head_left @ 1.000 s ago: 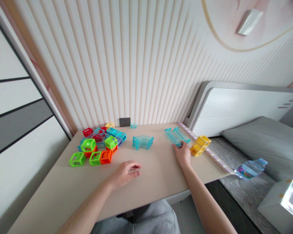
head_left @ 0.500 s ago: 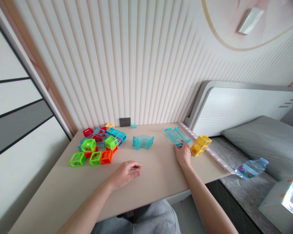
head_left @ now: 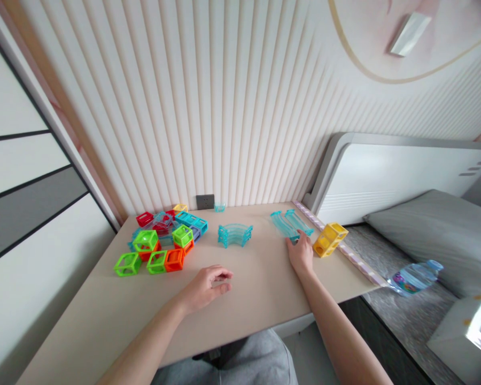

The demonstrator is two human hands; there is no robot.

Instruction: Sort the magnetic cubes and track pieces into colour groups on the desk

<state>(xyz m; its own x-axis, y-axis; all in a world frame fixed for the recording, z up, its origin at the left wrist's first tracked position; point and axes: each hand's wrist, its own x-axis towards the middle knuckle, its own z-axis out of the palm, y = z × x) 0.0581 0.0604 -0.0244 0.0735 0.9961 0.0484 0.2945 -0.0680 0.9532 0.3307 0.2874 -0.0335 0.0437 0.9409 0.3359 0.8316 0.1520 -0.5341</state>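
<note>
Beige worktop (head_left: 264,289) against ribbed wall. Right hand (head_left: 301,253) unmoved since a second ago, fingertips touching clear turquoise straight track pieces (head_left: 291,223), grip open; left hand (head_left: 206,285) loosely curled, empty, idle.

Beige table (head_left: 244,299) set against a ribbed wall. At its far left lies a heap of red, green, orange, yellow and blue cube frames (head_left: 162,240); mid-table, a stack of curved blue tracks (head_left: 234,235). At far right lie straight blue tracks (head_left: 291,223) and, beside them, a yellow block (head_left: 330,239); both hands rest on the tabletop.
</note>
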